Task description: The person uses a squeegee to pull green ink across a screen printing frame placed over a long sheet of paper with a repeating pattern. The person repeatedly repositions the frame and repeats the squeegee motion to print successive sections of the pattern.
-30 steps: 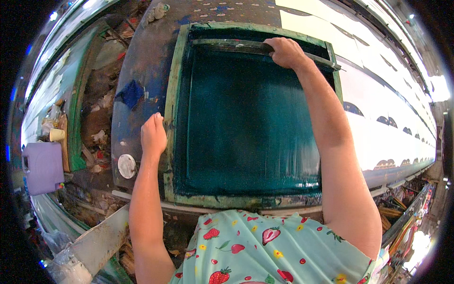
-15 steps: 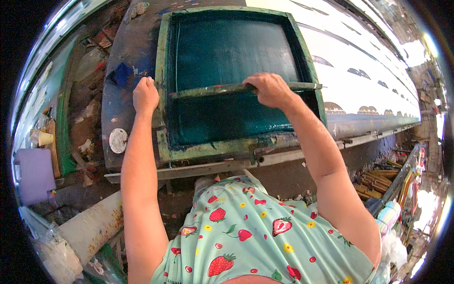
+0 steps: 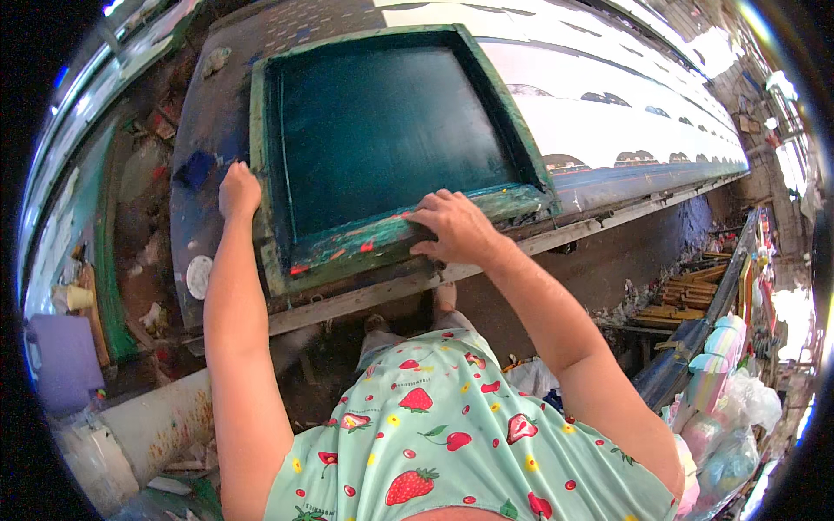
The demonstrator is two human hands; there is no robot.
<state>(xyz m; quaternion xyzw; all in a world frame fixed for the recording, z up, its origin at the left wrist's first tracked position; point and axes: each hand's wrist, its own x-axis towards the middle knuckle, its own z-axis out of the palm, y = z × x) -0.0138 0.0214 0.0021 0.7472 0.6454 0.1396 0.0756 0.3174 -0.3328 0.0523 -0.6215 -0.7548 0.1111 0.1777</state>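
Note:
A green-painted screen frame (image 3: pixel 495 87) with dark teal ink lies on a long table. A paint-smeared squeegee (image 3: pixel 347 236) lies along its near edge. My right hand (image 3: pixel 450 227) has fingers spread and curled over the squeegee's right part. My left hand (image 3: pixel 239 189) is closed beside the frame's left side; what it grips, if anything, is hidden. A blue patch (image 3: pixel 193 169) and a round white lid (image 3: pixel 199 276) are on the table left of the frame.
White printed sheeting (image 3: pixel 591 69) runs along the table to the right. A rail (image 3: pixel 608 217) edges the table's front. A purple container (image 3: pixel 61 365) and rusty pipe (image 3: pixel 156 417) are at lower left; wood pieces (image 3: pixel 691 291) and plastic bags (image 3: pixel 730 417) at lower right.
My right hand has drawn the squeegee from the far end of the screen to the near edge, and its fingers have loosened. The whole view has shifted and turned.

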